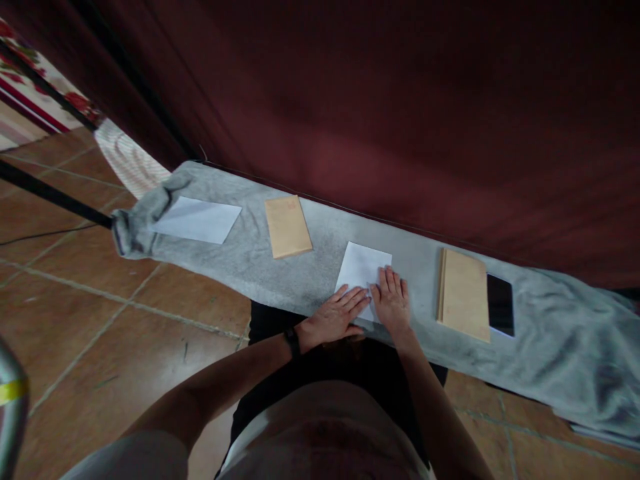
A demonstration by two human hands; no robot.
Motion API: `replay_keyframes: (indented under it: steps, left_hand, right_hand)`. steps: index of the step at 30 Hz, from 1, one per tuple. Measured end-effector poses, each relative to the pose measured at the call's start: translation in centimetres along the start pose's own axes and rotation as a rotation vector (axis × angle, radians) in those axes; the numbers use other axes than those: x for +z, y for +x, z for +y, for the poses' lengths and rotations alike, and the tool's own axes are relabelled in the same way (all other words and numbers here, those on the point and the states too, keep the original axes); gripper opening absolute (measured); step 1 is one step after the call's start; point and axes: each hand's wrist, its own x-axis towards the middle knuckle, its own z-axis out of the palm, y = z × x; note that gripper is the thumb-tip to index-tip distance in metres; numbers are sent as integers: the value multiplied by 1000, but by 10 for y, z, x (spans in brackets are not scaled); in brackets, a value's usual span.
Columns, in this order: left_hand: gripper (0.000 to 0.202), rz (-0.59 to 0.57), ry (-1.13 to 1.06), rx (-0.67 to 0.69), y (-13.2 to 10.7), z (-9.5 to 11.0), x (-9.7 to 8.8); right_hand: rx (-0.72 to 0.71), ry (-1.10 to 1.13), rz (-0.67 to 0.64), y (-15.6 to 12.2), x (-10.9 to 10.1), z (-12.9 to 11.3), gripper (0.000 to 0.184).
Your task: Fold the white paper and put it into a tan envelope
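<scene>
A white folded sheet of paper [361, 268] lies in the middle of a narrow table covered with a grey cloth [300, 273]. My left hand [336, 315] lies flat on the sheet's near left corner, fingers stretched out and pointing right. My right hand [391, 299] presses flat on the sheet's near right part, fingers together and pointing away from me. The fingertips of both hands nearly meet. Neither hand grips anything.
A brown envelope [287, 226] and a white sheet [198, 221] lie further left on the cloth. A stack of brown envelopes [464, 294] and a dark phone [500, 305] lie to the right. A dark red curtain [400, 113] hangs behind. Tiled floor [100, 313] spreads at left.
</scene>
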Motion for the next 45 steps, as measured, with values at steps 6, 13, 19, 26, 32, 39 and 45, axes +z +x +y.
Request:
replay_keyframes:
  steps: [6, 13, 19, 26, 32, 39, 45]
  left_hand:
    - [80, -5, 1, 13, 0, 1, -1]
    - [75, -19, -19, -75, 6, -6, -6]
    - [62, -71, 5, -65, -5, -21, -10]
    - [53, -111, 16, -67, -6, -27, -22]
    - [25, -7, -298, -244, 20, -53, -33]
    - [18, 345, -877, -658, 76, -97, -14]
    - [32, 377, -790, -734, 103, -107, -11]
  right_hand:
    - [8, 3, 4, 0, -1, -1, 58]
    - [18, 33, 19, 0, -4, -5, 56]
    - [-49, 166, 0, -18, -11, 8, 49]
    - [-156, 406, -5, -49, -22, 28, 46]
    - [-104, 576, -16, -47, -34, 30, 42]
    - [213, 607, 136, -9, -19, 22, 32]
    - [218, 359, 258, 10, -11, 10, 42]
